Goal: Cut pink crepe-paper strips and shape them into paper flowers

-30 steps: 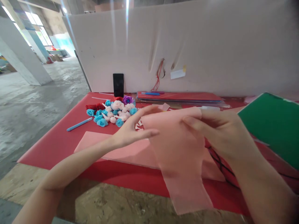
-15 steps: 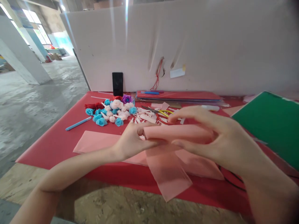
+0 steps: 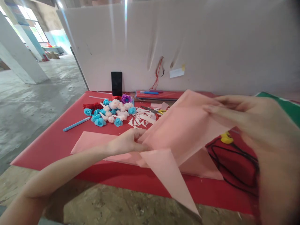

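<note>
A folded sheet of thin pink paper (image 3: 180, 125) is stretched between my two hands, above the table's front edge. My left hand (image 3: 127, 142) pinches its left end. At the upper right, my right hand (image 3: 236, 111) is closed on the other side, fingers and thumb pressed on the paper. One long flap hangs down past the table edge. Underneath lies more pink paper (image 3: 91, 142) flat on the red tabletop (image 3: 53, 143). Partly hidden behind the held sheet are the scissors (image 3: 152, 110) with yellow handles, among white paper scraps (image 3: 142, 117).
Blue, white, red and purple paper flowers (image 3: 114, 112) are heaped at the back left. A blue pen (image 3: 76, 124) lies beside them, and a black phone (image 3: 116, 83) leans on the white board (image 3: 131, 47). Black cable (image 3: 234, 156) and a green board (image 3: 288, 107) are at the right.
The pink paper, rolled over between my hands before, is now opened out. My right hand has moved right and up with its side, and the hanging flap has swung to the right.
</note>
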`<state>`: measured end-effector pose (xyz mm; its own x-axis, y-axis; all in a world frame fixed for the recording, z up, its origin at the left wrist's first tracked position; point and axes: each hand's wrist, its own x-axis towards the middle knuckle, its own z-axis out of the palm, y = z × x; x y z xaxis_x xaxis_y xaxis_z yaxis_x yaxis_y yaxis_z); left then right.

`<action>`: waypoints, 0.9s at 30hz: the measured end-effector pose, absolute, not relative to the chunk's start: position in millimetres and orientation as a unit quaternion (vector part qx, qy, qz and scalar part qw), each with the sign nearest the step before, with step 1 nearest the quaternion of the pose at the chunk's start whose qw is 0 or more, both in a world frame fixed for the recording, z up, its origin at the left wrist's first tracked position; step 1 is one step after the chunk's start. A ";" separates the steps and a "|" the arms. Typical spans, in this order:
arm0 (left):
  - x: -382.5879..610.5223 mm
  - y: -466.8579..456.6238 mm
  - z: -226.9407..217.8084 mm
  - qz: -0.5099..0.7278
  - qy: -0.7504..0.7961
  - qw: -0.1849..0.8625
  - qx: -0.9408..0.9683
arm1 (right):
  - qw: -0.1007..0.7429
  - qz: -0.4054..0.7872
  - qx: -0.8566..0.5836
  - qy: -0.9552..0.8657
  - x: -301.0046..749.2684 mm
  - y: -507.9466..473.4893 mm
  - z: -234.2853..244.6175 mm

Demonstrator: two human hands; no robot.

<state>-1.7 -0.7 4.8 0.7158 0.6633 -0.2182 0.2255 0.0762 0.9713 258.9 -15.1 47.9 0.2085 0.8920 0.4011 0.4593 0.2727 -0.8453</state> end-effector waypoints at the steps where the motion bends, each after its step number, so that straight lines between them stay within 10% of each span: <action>1: -5.7 -3.9 5.0 0.158 0.341 0.666 0.644 | 0.515 0.202 -0.596 -0.583 257.4 -12.1 44.8; 8: -39.0 -19.1 -12.0 0.103 0.388 0.677 0.617 | 0.322 0.204 -0.684 -0.622 250.2 13.3 2.4; 14: -53.2 -18.0 -31.5 0.099 0.461 0.641 0.606 | 0.329 0.121 -0.668 -0.656 232.9 0.0 -31.9; 20: -55.1 -16.3 -46.2 0.141 0.426 0.715 0.537 | 0.198 0.060 -0.346 -0.915 178.1 -77.5 -51.0; 27: -57.0 -21.2 -56.4 0.135 0.427 0.722 0.527 | 0.298 0.079 -0.398 -0.864 154.7 -79.7 -72.3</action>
<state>-57.0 -21.2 -56.4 0.5985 0.6447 -0.4755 0.2561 0.4084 0.8761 154.7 -79.7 -72.3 -0.5048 0.7351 0.4525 0.6409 0.6703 -0.3740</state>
